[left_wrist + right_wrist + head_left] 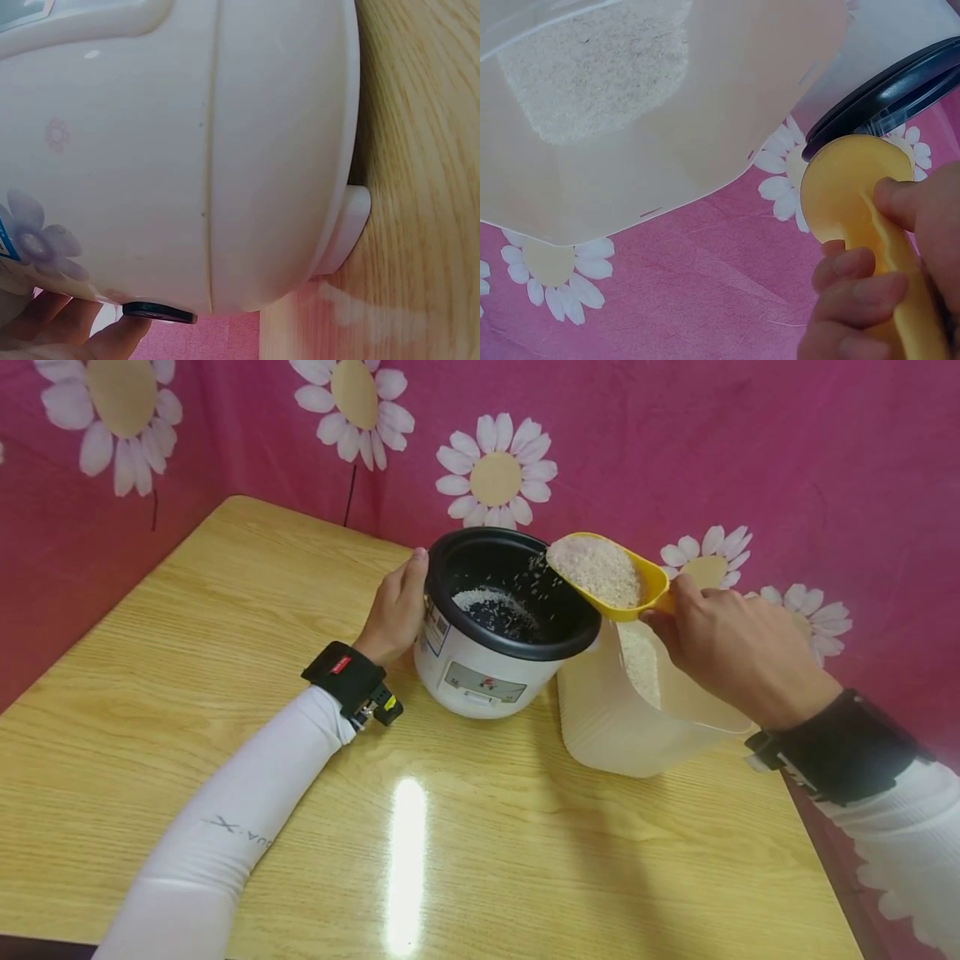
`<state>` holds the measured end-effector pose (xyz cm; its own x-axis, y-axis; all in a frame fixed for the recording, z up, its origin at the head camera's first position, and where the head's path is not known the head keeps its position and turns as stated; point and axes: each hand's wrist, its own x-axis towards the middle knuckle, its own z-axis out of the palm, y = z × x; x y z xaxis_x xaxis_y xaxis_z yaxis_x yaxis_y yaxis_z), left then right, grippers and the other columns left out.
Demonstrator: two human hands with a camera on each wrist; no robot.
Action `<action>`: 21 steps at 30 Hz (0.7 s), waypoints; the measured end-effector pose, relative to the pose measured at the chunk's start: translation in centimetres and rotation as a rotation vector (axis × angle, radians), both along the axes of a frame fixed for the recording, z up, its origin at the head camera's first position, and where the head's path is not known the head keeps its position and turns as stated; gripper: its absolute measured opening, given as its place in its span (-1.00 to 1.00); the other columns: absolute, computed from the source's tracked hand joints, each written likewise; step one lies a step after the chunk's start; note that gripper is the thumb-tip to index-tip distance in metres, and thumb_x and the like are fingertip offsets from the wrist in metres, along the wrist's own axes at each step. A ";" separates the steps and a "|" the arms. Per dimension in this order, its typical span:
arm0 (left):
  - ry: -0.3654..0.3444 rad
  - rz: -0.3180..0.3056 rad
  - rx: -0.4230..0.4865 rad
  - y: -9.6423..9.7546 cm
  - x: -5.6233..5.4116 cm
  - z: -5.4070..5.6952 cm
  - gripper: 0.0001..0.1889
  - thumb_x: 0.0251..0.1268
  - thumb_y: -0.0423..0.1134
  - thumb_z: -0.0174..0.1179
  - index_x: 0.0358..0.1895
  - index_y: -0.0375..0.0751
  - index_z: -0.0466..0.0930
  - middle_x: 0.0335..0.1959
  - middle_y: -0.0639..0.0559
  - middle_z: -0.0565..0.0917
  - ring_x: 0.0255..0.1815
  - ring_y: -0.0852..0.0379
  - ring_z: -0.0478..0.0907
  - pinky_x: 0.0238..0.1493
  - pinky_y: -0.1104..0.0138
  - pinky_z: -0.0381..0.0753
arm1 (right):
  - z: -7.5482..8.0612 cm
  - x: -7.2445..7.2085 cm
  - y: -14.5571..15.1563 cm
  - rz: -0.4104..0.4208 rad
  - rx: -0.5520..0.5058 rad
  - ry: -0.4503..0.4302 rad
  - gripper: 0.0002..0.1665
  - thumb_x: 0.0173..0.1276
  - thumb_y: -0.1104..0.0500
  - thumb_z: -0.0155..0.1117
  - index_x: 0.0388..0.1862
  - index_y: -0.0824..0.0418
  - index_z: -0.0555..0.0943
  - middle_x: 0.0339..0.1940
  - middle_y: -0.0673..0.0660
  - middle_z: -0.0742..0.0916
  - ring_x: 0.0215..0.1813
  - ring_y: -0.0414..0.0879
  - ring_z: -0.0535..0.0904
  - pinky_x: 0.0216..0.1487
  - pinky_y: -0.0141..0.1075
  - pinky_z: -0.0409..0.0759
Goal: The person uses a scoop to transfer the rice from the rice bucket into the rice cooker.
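A white rice cooker (480, 681) with a black rim stands lidless on the table, some white rice (491, 606) on its dark inside. My left hand (397, 610) holds its left side, thumb by the rim; in the left wrist view the fingers (112, 337) touch a small dark part low on its side. My right hand (738, 643) grips the handle of a yellow scoop (652, 581) heaped with rice. The scoop tilts over the cooker's right rim, and grains fall from its tip into the cooker. The right wrist view shows fingers (862, 300) curled round the handle.
Right beside the cooker stands a translucent plastic container (615, 727) with rice (600, 75) inside, below my right hand. Both sit on a wood-grain table (300, 827). A pink cloth with white flowers (495, 477) hangs behind the table's far edge.
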<state>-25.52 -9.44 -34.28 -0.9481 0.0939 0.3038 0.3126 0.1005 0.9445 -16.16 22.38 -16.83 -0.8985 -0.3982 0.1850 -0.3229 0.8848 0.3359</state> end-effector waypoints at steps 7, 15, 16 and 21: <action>0.002 0.003 0.013 0.0 -0.1 0.1 -0.38 0.71 0.12 -0.43 0.56 -0.09 0.32 0.57 -0.08 0.41 0.60 -0.01 0.31 0.70 0.07 0.24 | 0.1 -0.2 0.1 0.017 0.013 0.012 -0.65 0.50 -0.01 0.28 -0.09 0.23 0.43 -0.69 0.11 0.37 -0.75 -0.02 0.19 -0.78 -0.28 0.11; 0.002 0.008 0.014 0.0 -0.1 0.0 -0.38 0.71 0.12 -0.42 0.55 -0.10 0.34 0.55 -0.09 0.44 0.59 -0.01 0.32 0.70 0.07 0.24 | -0.1 -0.2 0.1 0.031 0.024 0.039 -0.63 0.49 -0.03 0.29 -0.15 0.25 0.44 -0.68 0.12 0.38 -0.75 -0.02 0.18 -0.77 -0.28 0.11; 0.000 0.008 0.013 0.0 -0.1 0.0 -0.37 0.71 0.12 -0.43 0.55 -0.10 0.34 0.55 -0.09 0.44 0.59 -0.01 0.32 0.70 0.07 0.24 | -0.1 -0.2 0.2 0.026 0.023 0.038 -0.63 0.50 -0.03 0.29 -0.16 0.25 0.43 -0.68 0.12 0.38 -0.75 -0.01 0.18 -0.77 -0.27 0.11; -0.001 0.009 0.010 0.0 -0.2 0.0 -0.37 0.71 0.13 -0.43 0.54 -0.09 0.34 0.55 -0.09 0.44 0.59 -0.01 0.32 0.70 0.07 0.24 | 0.0 -0.3 0.3 0.023 0.026 0.035 -0.63 0.51 -0.01 0.27 -0.16 0.26 0.42 -0.67 0.14 0.38 -0.75 0.01 0.19 -0.78 -0.26 0.13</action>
<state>-25.70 -9.48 -34.26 -0.9492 0.0826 0.3036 0.3107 0.0939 0.9459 -16.48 22.68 -16.82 -0.8822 -0.4240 0.2050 -0.3311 0.8680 0.3702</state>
